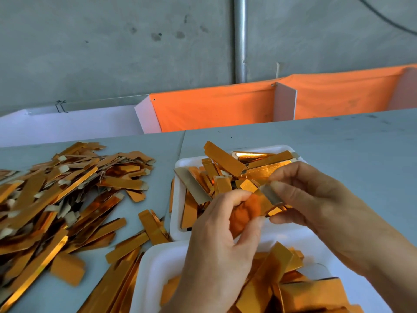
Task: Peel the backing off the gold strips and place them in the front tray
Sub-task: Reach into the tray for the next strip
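**Both hands pinch 1 gold strip above the 2 white trays**

Here, in the head view, the left hand (222, 231) and the right hand (316, 199) meet at centre right of the frame, both grasping the same gold strip (267, 201). The left thumb and fingers curl round its lower end; the right fingertips pinch its upper end, where a pale grey underside shows. Whether the backing is already coming away, I cannot tell.

The strip hangs over the gap between 2 white trays. The far tray (178, 222), at centre, holds a loose heap of gold pieces. The near tray (149, 274), at the lower edge, also holds gold pieces, partly hidden by the left wrist.

A large pile of gold strips (56, 199) spreads across the grey table (338, 143) in the left half. Orange cloth (214, 107) hangs behind the table at upper right.
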`<state>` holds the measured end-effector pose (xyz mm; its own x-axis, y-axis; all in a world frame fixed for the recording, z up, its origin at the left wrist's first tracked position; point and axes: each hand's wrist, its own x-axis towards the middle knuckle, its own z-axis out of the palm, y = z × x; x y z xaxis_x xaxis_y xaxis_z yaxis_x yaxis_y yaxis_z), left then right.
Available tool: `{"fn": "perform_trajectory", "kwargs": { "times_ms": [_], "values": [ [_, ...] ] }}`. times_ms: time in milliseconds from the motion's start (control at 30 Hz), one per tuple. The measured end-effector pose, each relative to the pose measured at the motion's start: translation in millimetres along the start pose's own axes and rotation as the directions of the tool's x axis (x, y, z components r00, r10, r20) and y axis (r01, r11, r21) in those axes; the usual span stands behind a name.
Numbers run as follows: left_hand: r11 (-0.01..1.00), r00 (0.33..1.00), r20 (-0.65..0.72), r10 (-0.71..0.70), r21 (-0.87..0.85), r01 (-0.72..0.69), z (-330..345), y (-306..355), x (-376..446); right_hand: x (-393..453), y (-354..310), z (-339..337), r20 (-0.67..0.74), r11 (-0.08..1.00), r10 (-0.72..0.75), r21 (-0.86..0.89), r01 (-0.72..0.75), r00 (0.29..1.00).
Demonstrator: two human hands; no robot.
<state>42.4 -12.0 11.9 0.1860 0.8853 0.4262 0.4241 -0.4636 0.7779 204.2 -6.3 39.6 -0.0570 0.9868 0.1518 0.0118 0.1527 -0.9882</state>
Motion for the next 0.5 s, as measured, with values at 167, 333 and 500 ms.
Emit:
{"fn": "perform_trajectory", "kwargs": {
  "times_ms": [167, 333, 500],
  "values": [
    [0.995, 0.997, 0.072, 0.015, -0.097, -0.008, -5, -3, -1, 2, 1, -8, 0.106, 0.987, 0.116, 0.095, -0.126, 0.988],
    [0.982, 0.988, 0.143, 0.053, -0.189, -0.025, -11, -5, -1, 4, -1, -15, 0.234, 0.922, 0.209, 0.278, -0.271, 0.95],
    [0.971, 0.982, 0.174, 0.068, -0.237, -0.026, -13, -6, -1, 5, -2, -22, 0.341, 0.905, 0.215, 0.282, -0.318, 0.915]
  ]
}}
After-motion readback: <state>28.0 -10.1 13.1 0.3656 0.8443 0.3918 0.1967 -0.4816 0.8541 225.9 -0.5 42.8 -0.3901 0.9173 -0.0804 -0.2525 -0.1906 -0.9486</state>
